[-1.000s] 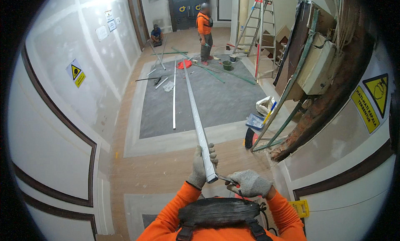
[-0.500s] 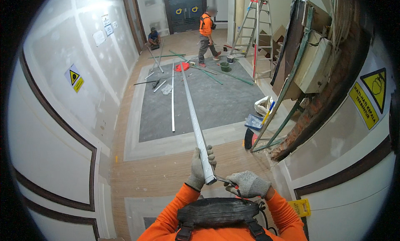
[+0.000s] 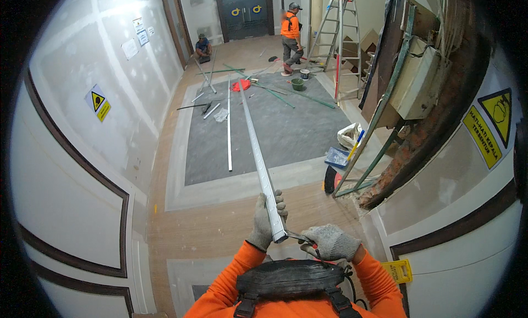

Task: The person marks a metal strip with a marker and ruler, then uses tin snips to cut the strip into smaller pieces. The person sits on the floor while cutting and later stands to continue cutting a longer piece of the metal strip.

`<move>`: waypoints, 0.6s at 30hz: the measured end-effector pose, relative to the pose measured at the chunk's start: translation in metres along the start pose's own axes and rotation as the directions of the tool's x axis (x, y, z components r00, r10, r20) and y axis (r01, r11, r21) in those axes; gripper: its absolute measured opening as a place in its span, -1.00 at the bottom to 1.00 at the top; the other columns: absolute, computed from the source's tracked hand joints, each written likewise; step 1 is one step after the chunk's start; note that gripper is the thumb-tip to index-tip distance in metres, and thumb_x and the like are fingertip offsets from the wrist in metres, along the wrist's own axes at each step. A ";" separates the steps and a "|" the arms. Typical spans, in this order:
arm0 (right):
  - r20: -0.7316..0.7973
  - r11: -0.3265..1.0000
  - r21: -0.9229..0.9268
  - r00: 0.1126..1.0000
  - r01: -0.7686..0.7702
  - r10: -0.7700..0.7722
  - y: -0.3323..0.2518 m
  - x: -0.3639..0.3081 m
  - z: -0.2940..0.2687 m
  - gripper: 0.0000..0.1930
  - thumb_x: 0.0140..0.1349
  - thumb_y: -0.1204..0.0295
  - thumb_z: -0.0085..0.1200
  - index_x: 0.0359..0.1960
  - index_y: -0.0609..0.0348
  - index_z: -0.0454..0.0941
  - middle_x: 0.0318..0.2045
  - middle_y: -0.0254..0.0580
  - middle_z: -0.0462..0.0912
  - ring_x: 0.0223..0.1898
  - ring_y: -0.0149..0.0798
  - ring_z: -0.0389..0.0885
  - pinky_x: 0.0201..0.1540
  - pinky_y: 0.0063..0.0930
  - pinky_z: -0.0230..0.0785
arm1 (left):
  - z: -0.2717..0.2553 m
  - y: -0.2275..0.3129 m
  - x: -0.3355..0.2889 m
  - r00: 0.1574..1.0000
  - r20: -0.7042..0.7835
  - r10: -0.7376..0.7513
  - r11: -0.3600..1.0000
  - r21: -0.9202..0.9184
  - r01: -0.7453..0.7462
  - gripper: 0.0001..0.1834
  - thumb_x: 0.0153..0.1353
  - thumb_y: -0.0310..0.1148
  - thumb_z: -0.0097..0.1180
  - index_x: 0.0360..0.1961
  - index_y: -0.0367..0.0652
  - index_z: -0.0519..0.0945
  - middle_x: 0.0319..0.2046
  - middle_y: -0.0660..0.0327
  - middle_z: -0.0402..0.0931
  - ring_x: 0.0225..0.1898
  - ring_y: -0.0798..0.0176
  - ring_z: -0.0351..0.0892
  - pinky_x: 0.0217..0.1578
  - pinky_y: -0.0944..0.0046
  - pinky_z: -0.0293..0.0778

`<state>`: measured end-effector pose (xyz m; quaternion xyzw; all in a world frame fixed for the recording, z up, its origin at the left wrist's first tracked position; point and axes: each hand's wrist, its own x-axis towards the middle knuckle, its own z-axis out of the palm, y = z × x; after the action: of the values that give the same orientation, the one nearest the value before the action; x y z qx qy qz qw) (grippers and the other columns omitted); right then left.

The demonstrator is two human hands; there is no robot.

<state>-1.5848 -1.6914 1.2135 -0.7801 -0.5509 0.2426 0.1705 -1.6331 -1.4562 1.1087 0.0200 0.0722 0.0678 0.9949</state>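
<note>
A long silvery metal channel slopes away from me toward the far floor. My left hand, in a grey knit glove, is closed around it close to its near end. My right hand, gloved too, grips a plier-like hand tool with a dark metal front and a bit of red near the handle. The tool's front reaches the right side of the channel's near end; whether its jaws bite the metal is too small to tell. A black pouch sits across my chest.
Metal strips, green bars and a red cloth lie on the grey floor ahead. A person in orange stands near a stepladder; another person sits far left. A leaning frame and white sack are on the right.
The person in orange has moved right, toward the ladder. My hands, the channel and the tool stay nearly where they were, with only a slight shift of the view.
</note>
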 end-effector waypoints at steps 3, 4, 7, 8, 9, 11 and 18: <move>0.035 0.999 -0.003 0.999 -0.032 0.032 -0.005 0.003 0.000 -0.57 0.44 -0.01 0.08 -0.08 0.14 0.63 -0.22 0.08 0.67 -0.14 0.15 0.68 -0.07 -0.05 0.48 | -0.004 0.002 -0.001 1.000 0.025 0.009 1.000 0.008 -0.009 -0.35 0.60 0.16 -0.21 0.19 -0.33 0.36 -0.33 0.34 0.36 -0.44 0.46 0.34 -0.40 0.40 0.47; 0.007 1.000 -0.010 1.000 -0.020 0.020 -0.003 0.003 0.002 -0.57 0.44 -0.01 0.08 -0.08 0.14 0.63 -0.22 0.08 0.67 -0.13 0.15 0.68 -0.06 -0.05 0.48 | -0.004 0.003 -0.001 1.000 0.027 0.012 1.000 0.020 -0.013 -0.35 0.61 0.16 -0.22 0.19 -0.32 0.37 -0.33 0.34 0.36 -0.45 0.46 0.34 -0.40 0.40 0.47; -0.035 1.000 -0.014 0.999 -0.017 0.017 -0.001 0.001 0.007 -0.55 0.43 -0.02 0.08 -0.06 0.15 0.62 -0.20 0.08 0.67 -0.10 0.15 0.69 -0.04 -0.05 0.49 | -0.002 0.001 -0.001 1.000 0.023 0.007 0.999 0.040 -0.008 -0.37 0.61 0.14 -0.21 0.18 -0.33 0.38 -0.34 0.35 0.35 -0.44 0.46 0.34 -0.40 0.39 0.47; -0.025 1.000 -0.008 0.999 -0.023 0.023 -0.004 0.000 0.003 -0.55 0.42 -0.02 0.09 -0.04 0.16 0.62 -0.18 0.08 0.67 -0.09 0.15 0.69 -0.03 -0.05 0.49 | -0.003 0.002 -0.001 1.000 0.019 0.007 0.999 0.044 -0.008 -0.38 0.61 0.12 -0.19 0.18 -0.34 0.38 -0.34 0.35 0.35 -0.43 0.45 0.34 -0.39 0.37 0.47; -0.016 1.000 0.000 0.999 -0.029 0.029 -0.005 0.001 0.002 -0.54 0.42 -0.02 0.09 -0.03 0.16 0.62 -0.16 0.08 0.67 -0.08 0.15 0.69 -0.02 -0.06 0.50 | -0.003 0.003 -0.001 1.000 0.015 0.007 0.999 0.048 -0.007 -0.39 0.61 0.10 -0.17 0.19 -0.34 0.38 -0.34 0.35 0.34 -0.43 0.45 0.34 -0.38 0.36 0.46; 0.011 0.998 -0.019 0.998 -0.059 0.059 -0.006 0.003 0.003 -0.53 0.42 -0.01 0.09 0.02 0.17 0.61 -0.11 0.09 0.66 -0.05 0.14 0.69 0.00 -0.05 0.50 | -0.001 0.003 -0.002 1.000 -0.004 0.018 0.995 0.097 -0.018 -0.37 0.61 0.14 -0.24 0.17 -0.33 0.39 -0.35 0.36 0.34 -0.45 0.46 0.33 -0.40 0.39 0.47; 0.099 0.978 0.207 0.995 -0.028 0.008 0.009 -0.009 0.014 -0.50 0.42 0.10 0.15 0.16 0.26 0.56 -0.06 0.08 0.65 -0.01 0.02 0.67 0.10 -0.14 0.49 | 0.003 0.004 -0.004 1.000 -0.014 0.021 0.997 0.068 -0.020 -0.35 0.61 0.18 -0.25 0.13 -0.31 0.39 -0.36 0.36 0.33 -0.48 0.47 0.32 -0.43 0.41 0.46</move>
<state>-1.5887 -1.7028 1.1990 -0.7502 -0.5230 0.3383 0.2217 -1.6369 -1.4532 1.1121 0.0540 0.0814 0.0757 0.9923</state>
